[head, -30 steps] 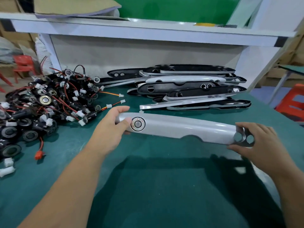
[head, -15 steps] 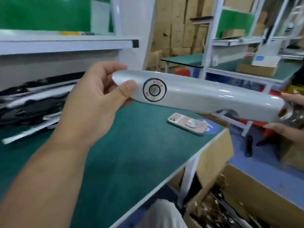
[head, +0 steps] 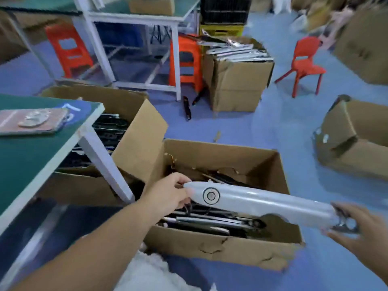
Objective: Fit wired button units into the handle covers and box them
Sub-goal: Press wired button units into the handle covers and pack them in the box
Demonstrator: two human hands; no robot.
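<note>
Long silver handle cover [head: 262,203] now off table [head: 23,156], over open cardboard box [head: 220,153]; left grip [head: 168,194], right grip [head: 357,234] clasp ends; I expect boxing.

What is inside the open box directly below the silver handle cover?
Dark and silver handle covers lie stacked in the box. The held silver cover hides its middle; lower layers are covered.

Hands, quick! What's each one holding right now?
Left hand: holds the silver handle cover at its button end.
Right hand: pinches the cover's other end, above the cardboard box.
</note>
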